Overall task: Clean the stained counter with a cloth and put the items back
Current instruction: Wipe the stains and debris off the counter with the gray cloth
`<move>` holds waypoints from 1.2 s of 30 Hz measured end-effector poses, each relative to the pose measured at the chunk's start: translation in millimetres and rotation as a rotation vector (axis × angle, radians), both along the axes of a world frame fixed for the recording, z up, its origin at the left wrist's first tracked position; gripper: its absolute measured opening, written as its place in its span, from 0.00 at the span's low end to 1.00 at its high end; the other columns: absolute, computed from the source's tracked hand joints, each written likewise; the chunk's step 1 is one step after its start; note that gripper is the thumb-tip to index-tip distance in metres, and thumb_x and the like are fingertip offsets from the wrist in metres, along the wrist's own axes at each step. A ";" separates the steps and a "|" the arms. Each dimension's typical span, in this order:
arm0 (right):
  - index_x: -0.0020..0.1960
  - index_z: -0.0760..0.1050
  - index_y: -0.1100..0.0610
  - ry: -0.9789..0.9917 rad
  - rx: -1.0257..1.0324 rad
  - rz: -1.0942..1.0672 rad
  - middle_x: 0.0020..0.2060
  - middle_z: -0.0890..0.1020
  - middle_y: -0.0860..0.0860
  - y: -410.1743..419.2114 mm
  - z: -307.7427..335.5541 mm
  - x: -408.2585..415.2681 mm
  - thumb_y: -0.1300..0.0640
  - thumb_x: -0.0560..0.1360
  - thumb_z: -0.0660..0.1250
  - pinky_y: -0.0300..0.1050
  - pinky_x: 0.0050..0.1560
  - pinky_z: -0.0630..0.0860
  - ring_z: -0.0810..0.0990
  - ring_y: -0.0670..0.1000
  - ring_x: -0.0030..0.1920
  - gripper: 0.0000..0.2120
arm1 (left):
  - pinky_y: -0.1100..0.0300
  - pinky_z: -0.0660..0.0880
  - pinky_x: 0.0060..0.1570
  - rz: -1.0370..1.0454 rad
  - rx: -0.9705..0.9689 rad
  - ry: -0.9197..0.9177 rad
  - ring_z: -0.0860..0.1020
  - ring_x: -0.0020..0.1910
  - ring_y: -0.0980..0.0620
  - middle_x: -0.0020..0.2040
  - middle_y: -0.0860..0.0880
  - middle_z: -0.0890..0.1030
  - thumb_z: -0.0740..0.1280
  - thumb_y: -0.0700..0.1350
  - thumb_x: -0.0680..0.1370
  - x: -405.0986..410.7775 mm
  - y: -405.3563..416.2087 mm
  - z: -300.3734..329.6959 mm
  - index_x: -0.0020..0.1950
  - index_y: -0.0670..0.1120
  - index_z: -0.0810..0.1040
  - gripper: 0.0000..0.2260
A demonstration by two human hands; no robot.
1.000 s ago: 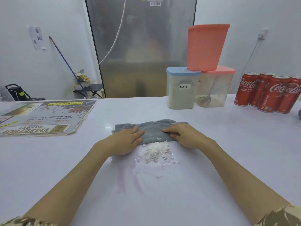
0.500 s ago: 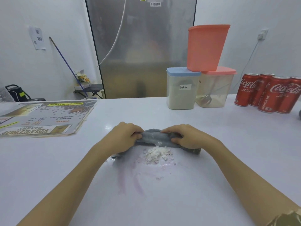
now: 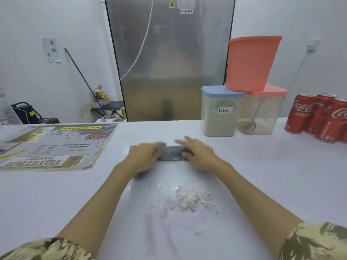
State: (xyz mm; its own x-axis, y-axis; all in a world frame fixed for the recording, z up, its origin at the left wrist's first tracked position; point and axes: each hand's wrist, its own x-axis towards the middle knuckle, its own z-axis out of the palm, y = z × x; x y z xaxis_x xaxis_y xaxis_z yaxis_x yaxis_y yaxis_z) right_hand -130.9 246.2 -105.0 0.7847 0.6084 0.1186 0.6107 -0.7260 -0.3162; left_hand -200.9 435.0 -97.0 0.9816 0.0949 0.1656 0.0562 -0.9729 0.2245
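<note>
well, the white counter spreads out in front of me, with a bakery menu board lying flat at far left. at far right stand the latte container, a clear pink-lidded container with a pink tub on top, and red cola cans. nearer me sits a pile of white powder over purple smears. beyond it, my left hand and right hand are curled on the ends of the bunched grey cloth.
</note>
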 end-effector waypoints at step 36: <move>0.62 0.74 0.40 0.081 -0.115 -0.008 0.47 0.66 0.49 -31.1 11.3 -53.1 0.67 0.77 0.51 0.46 0.52 0.59 0.64 0.53 0.52 0.27 | 0.62 0.69 0.57 -0.068 -0.033 0.094 0.73 0.61 0.47 0.63 0.49 0.77 0.58 0.39 0.80 -59.1 -34.7 -4.7 0.68 0.51 0.73 0.18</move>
